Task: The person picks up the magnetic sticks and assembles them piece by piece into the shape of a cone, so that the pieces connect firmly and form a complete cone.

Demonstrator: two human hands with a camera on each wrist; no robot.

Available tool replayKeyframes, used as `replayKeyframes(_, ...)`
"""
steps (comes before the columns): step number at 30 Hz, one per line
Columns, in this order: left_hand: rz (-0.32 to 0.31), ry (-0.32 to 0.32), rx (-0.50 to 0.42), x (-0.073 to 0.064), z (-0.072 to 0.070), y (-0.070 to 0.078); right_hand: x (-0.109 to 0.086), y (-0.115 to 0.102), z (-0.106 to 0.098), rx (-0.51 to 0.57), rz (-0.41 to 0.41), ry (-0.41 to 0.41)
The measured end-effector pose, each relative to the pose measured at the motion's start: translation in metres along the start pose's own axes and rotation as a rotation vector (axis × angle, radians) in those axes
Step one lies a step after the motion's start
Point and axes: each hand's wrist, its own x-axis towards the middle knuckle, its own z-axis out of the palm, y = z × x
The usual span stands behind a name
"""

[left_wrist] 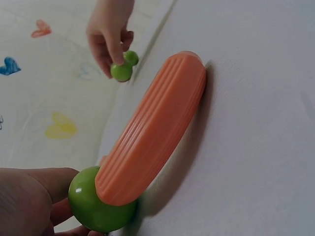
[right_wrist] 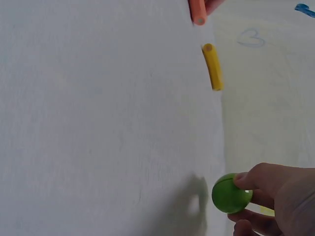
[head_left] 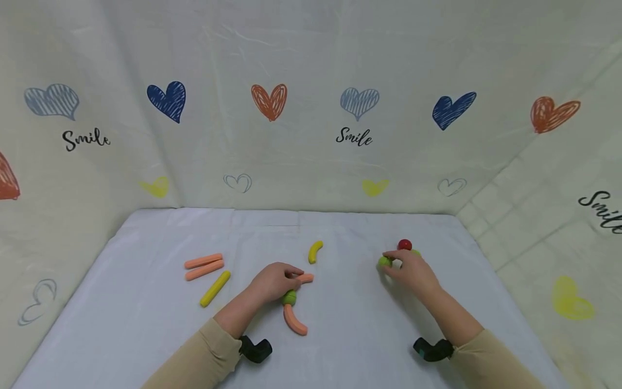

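Note:
My left hand (head_left: pixel 277 282) grips a green ball (left_wrist: pixel 101 206) at the middle of the table, its thumb and fingers round the ball's side. A ridged, curved orange stick (left_wrist: pixel 152 128) reaches from this ball toward me. A second orange stick (head_left: pixel 305 278) shows just beyond the left fingers, partly hidden by them. Farther right, my right hand (head_left: pixel 413 273) pinches another green ball (right_wrist: pixel 230 194) between thumb and fingers; the ball's shadow falls on the cloth. Close behind that hand lie a red ball (head_left: pixel 405 245) and a green ball (head_left: pixel 416 252), both partly covered.
A short curved yellow stick (head_left: pixel 315 252) lies between the hands, toward the back. To the left are two straight orange sticks (head_left: pixel 204 267) side by side and a longer yellow stick (head_left: pixel 215 289). White cloth (head_left: pixel 350 335) covers the table; a printed sheet (head_left: pixel 311 162) hangs behind.

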Motion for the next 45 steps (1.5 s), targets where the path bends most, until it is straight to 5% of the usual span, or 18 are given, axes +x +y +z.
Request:
replayKeyframes(12,-0.024,0.019,-0.001,0.001,0.003,0.001,0.003,-0.054,0.032,0.138,-0.033,-0.092)
replayKeyframes(24,-0.02,0.022,0.001,0.001,0.003,-0.002,0.004,-0.1,0.062,0.154,-0.089,-0.156)
replayKeyframes(45,-0.018,0.014,0.01,0.0,0.001,-0.001,0.008,-0.113,0.071,0.196,-0.125,-0.167)
